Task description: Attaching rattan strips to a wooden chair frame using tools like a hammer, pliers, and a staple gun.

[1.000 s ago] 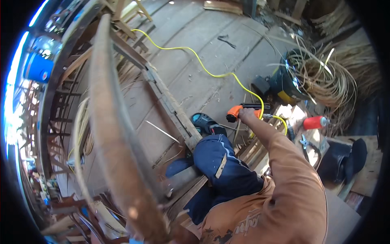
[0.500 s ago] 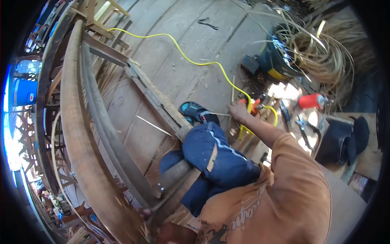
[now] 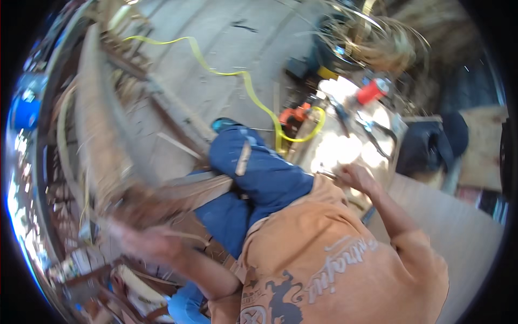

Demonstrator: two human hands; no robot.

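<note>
My right hand (image 3: pixel 357 177) is closed by my right hip, at the edge of a sunlit wooden bench (image 3: pixel 337 148). A small slender dark thing (image 3: pixel 327 173) shows at its fingers, too small to name. My left hand (image 3: pixel 145 243) reaches out at the lower left, smeared by motion. It is close to the near end of a wooden frame with a long curved brown rail (image 3: pixel 102 124); whether it touches the frame I cannot tell. A bar of the frame (image 3: pixel 202 191) rests against my blue trousers (image 3: pixel 270 167). A flat wood chip (image 3: pixel 244 159) lies on my thigh.
On the bench are an orange power tool (image 3: pixel 295 115), a red canister (image 3: pixel 372 92) and pliers (image 3: pixel 377 135). A yellow cord (image 3: pixel 251 94) crosses the plank floor. Pale cane strips (image 3: pixel 386 46) spill from a dark bucket (image 3: pixel 325 51). A dark bag (image 3: pixel 418 146) sits at right.
My right hand has moved back from beside the orange tool to my hip. My left hand has come into fuller view at the lower left. The frame has tilted and shifted; the view has turned.
</note>
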